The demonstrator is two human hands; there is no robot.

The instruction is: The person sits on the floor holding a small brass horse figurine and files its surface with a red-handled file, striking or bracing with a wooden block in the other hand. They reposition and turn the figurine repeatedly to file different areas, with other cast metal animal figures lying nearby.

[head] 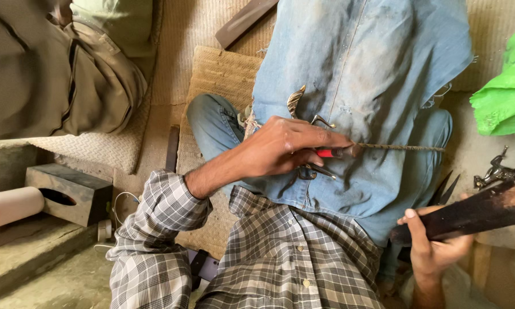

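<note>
The person's left hand (280, 150) reaches forward from a plaid sleeve (154, 229), forearm angled up and to the right, wrist nearly straight. Its fingers (320, 139) are curled tight around the red-collared handle of a thin twisted tool (383, 147), whose shaft runs out level to the right from the fingertips, across a worn blue denim cloth (372, 86) draped over the lap. Just behind and under those fingers lies a small metal figure (303, 109) with curved, pointed parts, pressed against the denim.

The right hand (434, 243) sits low at the right, palm up, fingers wrapped closed around a dark wooden stick (474, 212) that slants up and away to the right edge. Another small metal figure (494, 173) lies just above that stick. A dark hollow block (68, 191) rests well to the left of the left hand.
</note>
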